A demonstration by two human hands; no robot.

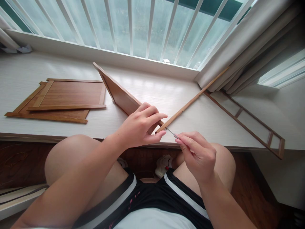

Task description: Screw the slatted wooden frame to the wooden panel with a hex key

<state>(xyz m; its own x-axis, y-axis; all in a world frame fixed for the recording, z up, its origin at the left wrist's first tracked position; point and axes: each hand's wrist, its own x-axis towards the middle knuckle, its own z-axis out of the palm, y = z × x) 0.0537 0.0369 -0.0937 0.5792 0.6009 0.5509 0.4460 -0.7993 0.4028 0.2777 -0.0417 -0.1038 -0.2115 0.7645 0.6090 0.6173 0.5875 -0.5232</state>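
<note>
My left hand (140, 125) is closed round the near end of a tilted brown wooden panel (118, 92) and pinches the near tip of a long thin wooden strip (190, 102). That strip runs up to the right toward the curtain. My right hand (196, 152) is closed on a thin metal tool (172, 133), its tip touching the strip's end by my left fingers. Both hands hover at the front edge of the white window ledge (166, 95), above my knees.
A stack of flat brown wooden panels (59, 100) lies on the ledge at the left. A ladder-like wooden frame (247, 122) lies at the right. Window bars (150, 28) stand behind, a grey curtain (247, 41) hangs at the right, dark wooden floor below.
</note>
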